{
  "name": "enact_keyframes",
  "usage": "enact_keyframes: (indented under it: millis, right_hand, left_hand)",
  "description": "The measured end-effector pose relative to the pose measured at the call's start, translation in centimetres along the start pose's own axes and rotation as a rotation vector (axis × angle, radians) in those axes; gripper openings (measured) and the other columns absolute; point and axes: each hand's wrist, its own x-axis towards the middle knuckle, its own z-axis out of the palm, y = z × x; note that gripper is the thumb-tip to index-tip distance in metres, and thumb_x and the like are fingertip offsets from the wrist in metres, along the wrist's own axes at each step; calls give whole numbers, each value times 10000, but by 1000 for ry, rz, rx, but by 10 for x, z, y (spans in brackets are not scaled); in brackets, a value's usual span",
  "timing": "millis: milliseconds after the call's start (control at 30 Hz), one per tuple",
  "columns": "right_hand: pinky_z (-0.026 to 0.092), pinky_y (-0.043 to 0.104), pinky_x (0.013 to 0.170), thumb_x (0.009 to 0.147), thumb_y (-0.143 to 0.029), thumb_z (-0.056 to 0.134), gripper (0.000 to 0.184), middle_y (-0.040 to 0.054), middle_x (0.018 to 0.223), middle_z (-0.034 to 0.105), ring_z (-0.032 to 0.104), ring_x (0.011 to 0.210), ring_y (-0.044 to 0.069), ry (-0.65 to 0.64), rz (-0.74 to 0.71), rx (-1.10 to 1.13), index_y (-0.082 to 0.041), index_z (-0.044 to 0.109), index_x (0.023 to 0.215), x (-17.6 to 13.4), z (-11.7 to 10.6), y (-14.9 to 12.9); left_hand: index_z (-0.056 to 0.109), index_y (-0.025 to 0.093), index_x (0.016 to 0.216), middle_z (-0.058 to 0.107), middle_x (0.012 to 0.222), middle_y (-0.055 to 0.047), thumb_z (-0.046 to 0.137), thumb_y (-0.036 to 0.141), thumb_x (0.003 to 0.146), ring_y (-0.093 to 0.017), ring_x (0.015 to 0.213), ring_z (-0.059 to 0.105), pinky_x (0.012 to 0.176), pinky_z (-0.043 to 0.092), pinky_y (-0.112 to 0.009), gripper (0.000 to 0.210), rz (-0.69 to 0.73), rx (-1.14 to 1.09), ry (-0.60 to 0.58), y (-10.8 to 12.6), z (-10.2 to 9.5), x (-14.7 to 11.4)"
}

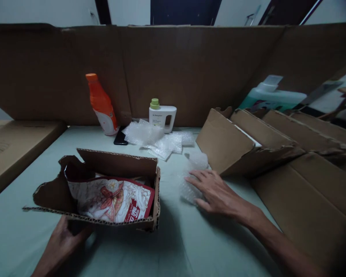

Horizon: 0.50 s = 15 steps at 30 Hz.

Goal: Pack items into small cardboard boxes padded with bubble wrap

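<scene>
My left hand (65,240) grips an open cardboard box (118,157) from its near lower side; some fingers are hidden beneath it. The box appears tilted toward me. Inside it lies a printed pouch (112,198), white with a dark red border and flower drawings. My right hand (215,190) is closed loosely on a sheet of bubble wrap (188,188) to the right of the box, with the wrap between thumb and fingers. The sheet is smeared by motion. More bubble wrap sheets (152,136) lie in a loose pile farther back.
Behind the pile stand an orange bottle (102,104), a black phone (120,136) and a white jug with a green cap (158,113). A divided cardboard box (227,140) is at right, a green jug (272,96) behind it. A flat carton (20,150) lies left. A cardboard wall (175,65) closes the back.
</scene>
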Motion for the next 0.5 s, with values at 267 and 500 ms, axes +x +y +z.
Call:
enact_keyframes:
  millis: [267,500]
  right_hand:
    - [528,431,935,855,-355,685,615,138,1313,660,653,1110,284,172,40,767,-195,495,1417,47,6,-57]
    - [529,409,927,885,-238,542,421,130,1197,723,693,1042,263,431,304,828,-161,601,1295,121,33,-12]
  left_hand:
    - [571,203,1091,725,1006,-87,750,566,637,-294,912,702,752,573,-371,608,25,-190,-112,50,39,53]
    - [539,213,1079,660,999,-59,687,453,743,-239,932,621,816,505,-361,439,211,-320,-55,89,99,131]
